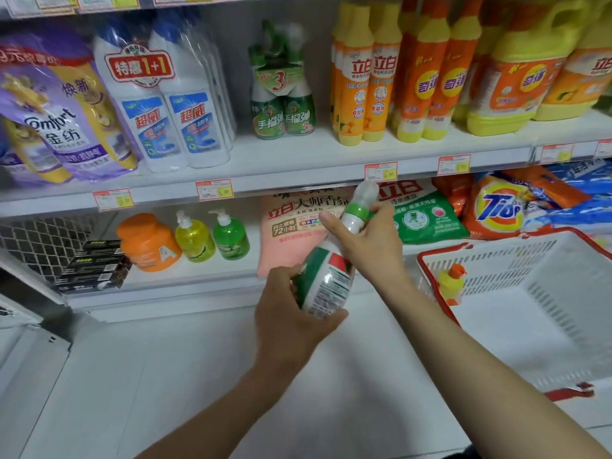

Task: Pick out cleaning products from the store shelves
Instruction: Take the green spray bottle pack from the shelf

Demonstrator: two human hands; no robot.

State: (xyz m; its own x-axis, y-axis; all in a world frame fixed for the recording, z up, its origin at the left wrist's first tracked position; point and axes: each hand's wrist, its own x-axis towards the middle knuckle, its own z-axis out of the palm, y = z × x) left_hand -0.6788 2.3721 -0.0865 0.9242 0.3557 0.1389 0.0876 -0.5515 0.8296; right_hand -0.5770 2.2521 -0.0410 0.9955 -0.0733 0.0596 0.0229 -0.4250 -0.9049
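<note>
I hold a white and green bottle [326, 279] tilted in front of the lower shelf, its clear cap pointing up and right. My left hand [291, 313] grips its base from below. My right hand [371, 240] grips its neck just under the green collar. A white shopping basket with a red rim [536, 246] sits at my right, and a small yellow bottle with an orange cap [451, 282] lies inside it. On the upper shelf stands a green twin pack of the same kind of bottle [283, 104].
The upper shelf [298, 173] carries purple softener pouches [56, 127], white bleach bottles [165, 104] and yellow dish soap bottles [364, 77]. On the lower shelf sit an orange tub [147, 241], two pump bottles [212, 238], a pink powder bag [291, 226] and a Tide bag [496, 210].
</note>
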